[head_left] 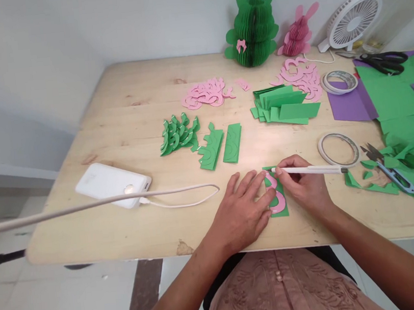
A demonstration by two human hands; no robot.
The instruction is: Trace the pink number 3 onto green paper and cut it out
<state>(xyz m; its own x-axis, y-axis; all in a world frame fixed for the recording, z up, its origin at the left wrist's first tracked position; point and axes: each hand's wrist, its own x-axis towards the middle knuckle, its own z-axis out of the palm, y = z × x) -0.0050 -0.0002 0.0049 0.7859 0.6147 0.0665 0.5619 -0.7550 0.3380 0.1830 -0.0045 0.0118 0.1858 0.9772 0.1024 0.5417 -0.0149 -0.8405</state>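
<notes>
A white pen [310, 169] is gripped in my right hand [304, 184], its tip at the top of a pink curved paper cutout [279, 204]. That cutout lies on a green paper strip [285, 211] near the table's front edge. My left hand [240, 210] rests flat with fingers spread, its fingertips on the cutout and strip, covering their left side. Just beyond lie a green strip with drawn outlines [232, 143], a partly cut green strip [212, 149] and a pile of green cut shapes [177, 134].
Pink cutouts [206, 94] and folded green strips [285, 105] lie farther back. At right are tape rolls [338, 150], small scissors [389, 168] on green scraps, and black scissors [384, 61]. A power bank [111, 182] with cable sits left. Green [255, 31] and pink paper rabbits and a fan [353, 21] stand behind.
</notes>
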